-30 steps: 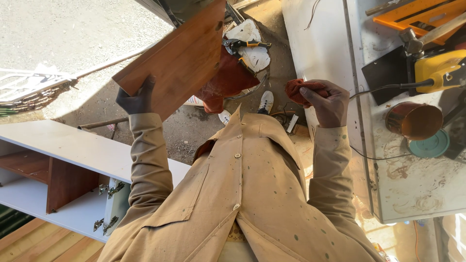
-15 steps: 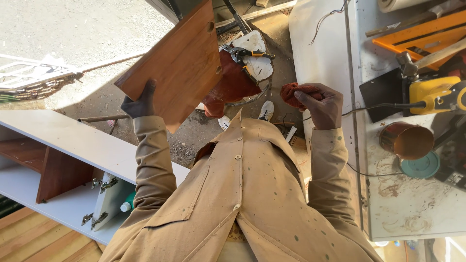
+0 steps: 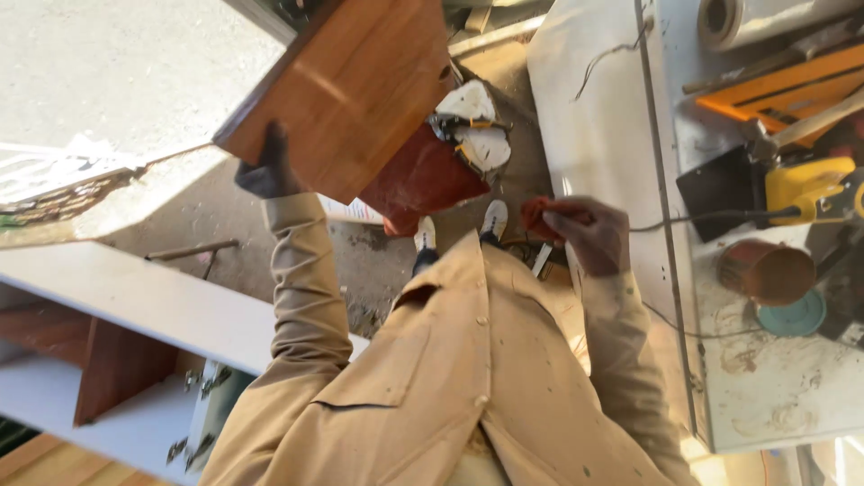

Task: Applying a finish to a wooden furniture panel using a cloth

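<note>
Brown wooden board (image 3: pixel 351 90), smooth and reddish with a faint sheen, is held up tilted over the concrete floor (image 3: pixel 117 81), gripped at its lower edge by the left hand (image 3: pixel 265 171), which is closed around it. The white desk (image 3: pixel 774 396) runs along the right, its near edge just beside the right hand (image 3: pixel 589 236), which is curled shut on a crumpled red rag (image 3: pixel 540 216). A white shelf unit (image 3: pixel 135 306) lies at the left. On the desk stand a yellow power tool (image 3: pixel 805 184) and an open rusty can (image 3: pixel 767 270), its teal round lid (image 3: pixel 792 315) beside it.
</note>
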